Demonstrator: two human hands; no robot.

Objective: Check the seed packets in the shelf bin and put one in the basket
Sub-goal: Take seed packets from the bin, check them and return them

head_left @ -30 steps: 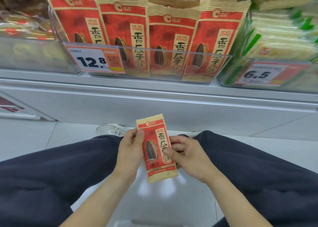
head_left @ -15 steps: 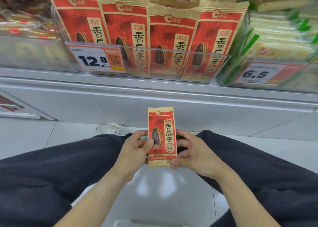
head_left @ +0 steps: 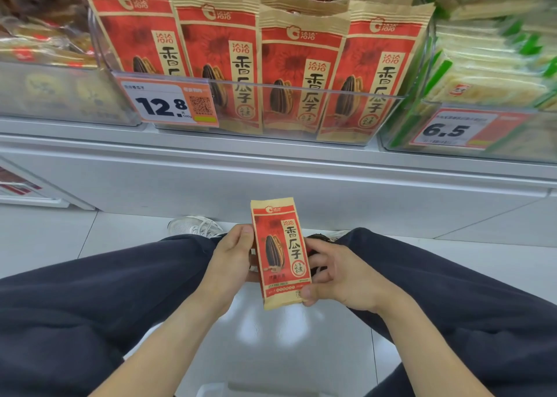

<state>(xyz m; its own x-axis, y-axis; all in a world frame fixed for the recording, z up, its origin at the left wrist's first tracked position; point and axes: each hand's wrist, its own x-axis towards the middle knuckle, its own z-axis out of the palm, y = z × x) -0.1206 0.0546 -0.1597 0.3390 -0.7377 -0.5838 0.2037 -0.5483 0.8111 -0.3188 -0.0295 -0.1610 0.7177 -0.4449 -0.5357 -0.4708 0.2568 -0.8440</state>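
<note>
- Now the seed packet (head_left: pixel 280 253) stands upright between the knees, printed front toward the camera; a second ago it leaned with its top to the left, so it has been turned square for reading.
- Left hand (head_left: pixel 230 259): thumb on the packet's left edge, remaining fingers curled behind it. It has shifted from the lower left edge to mid-height.
- Right hand (head_left: pixel 337 273): thumb pinches the bottom right corner, fingers curl behind the right edge. The grip has dropped lower than before.
- Shelf bin (head_left: pixel 388 116): clear plastic, far centre, well apart from the hands; four matching packets across its front row, more behind. Unchanged across the frames.
- Price tag (head_left: pixel 168 104) reading 12.8 on the bin's left front; a neighbouring bin (head_left: pixel 391 143) to the right carries a tag (head_left: pixel 446 130) reading 6.5.
- Pale rim (head_left: pixel 256 390) at the near bottom edge, centre; possibly the basket, cannot tell.
- Judgement: checking step is under way on one packet, held for inspection. Placement in the basket is not yet done; next move probably lowers the packet toward the near edge.
</note>
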